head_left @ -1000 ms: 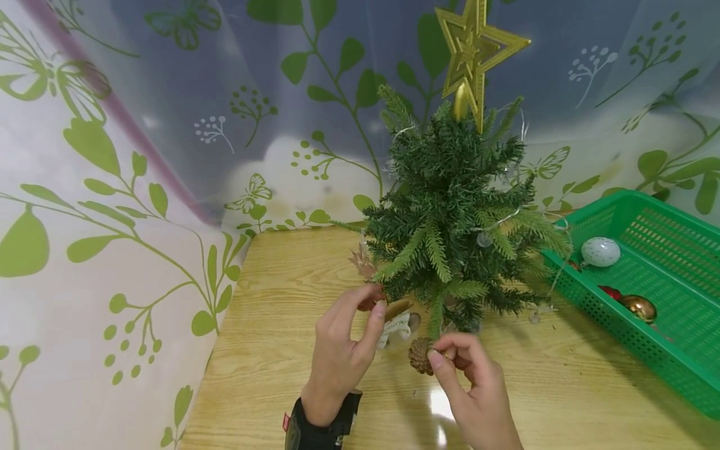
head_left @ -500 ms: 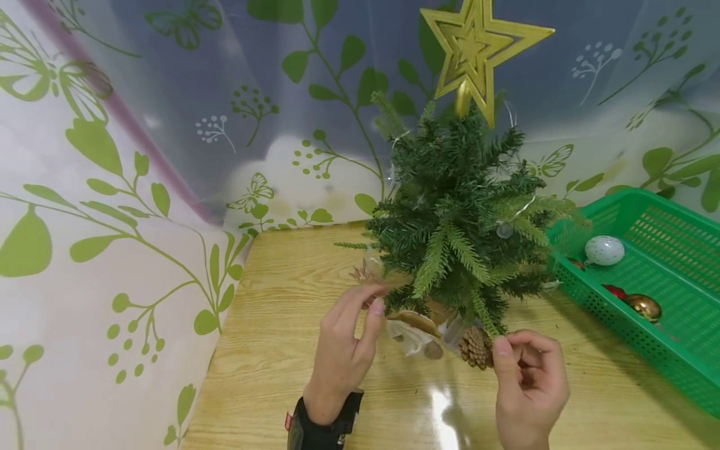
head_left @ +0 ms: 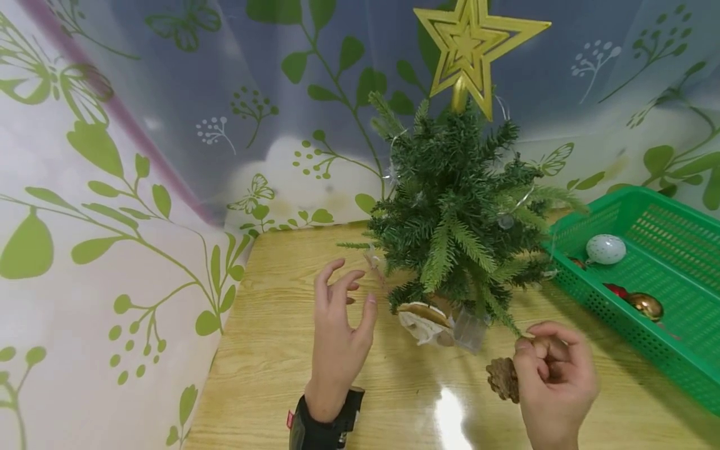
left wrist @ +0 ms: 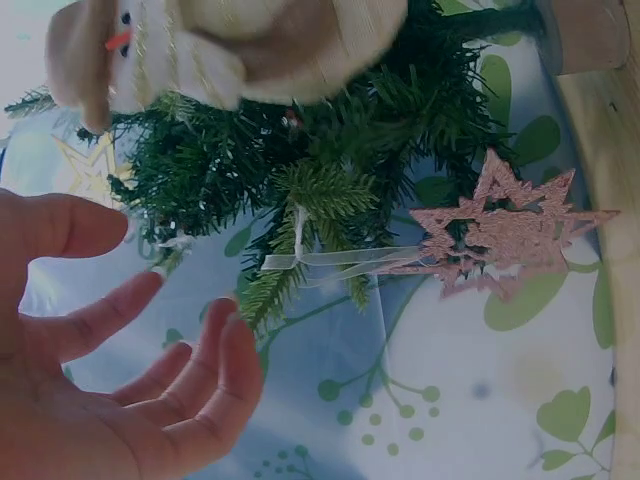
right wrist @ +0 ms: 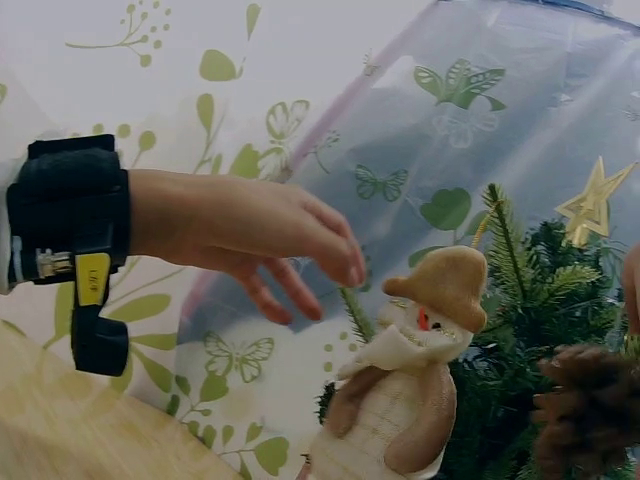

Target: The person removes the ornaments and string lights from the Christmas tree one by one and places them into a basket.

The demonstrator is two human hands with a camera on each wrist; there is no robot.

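A small Christmas tree [head_left: 455, 206] with a gold star [head_left: 467, 47] on top stands on the table. My left hand [head_left: 340, 334] is beside its left side, fingers apart and loosely bent, holding nothing. In the left wrist view a rose-gold cut-out star ornament [left wrist: 490, 235] hangs by a pale ribbon [left wrist: 340, 260] from a branch near that hand [left wrist: 130, 370]. My right hand [head_left: 557, 378] pinches at the top of a pine cone [head_left: 503, 379], right at a branch tip; the exact grip point is hidden. A snowman ornament [right wrist: 400, 390] hangs low on the front [head_left: 424, 322].
A green basket [head_left: 630, 344] on the right holds a speckled white egg-shaped ornament [head_left: 605, 249], a gold bauble [head_left: 645, 306] and a red piece [head_left: 615, 290]. A clear plastic box-like piece [head_left: 469, 330] is beside the snowman. A printed curtain [head_left: 315, 181] hangs behind.
My right hand has moved right and slightly down with the pine cone. My left fingers have spread and drawn back from the tree's lower left. The tree and its star have turned somewhat.
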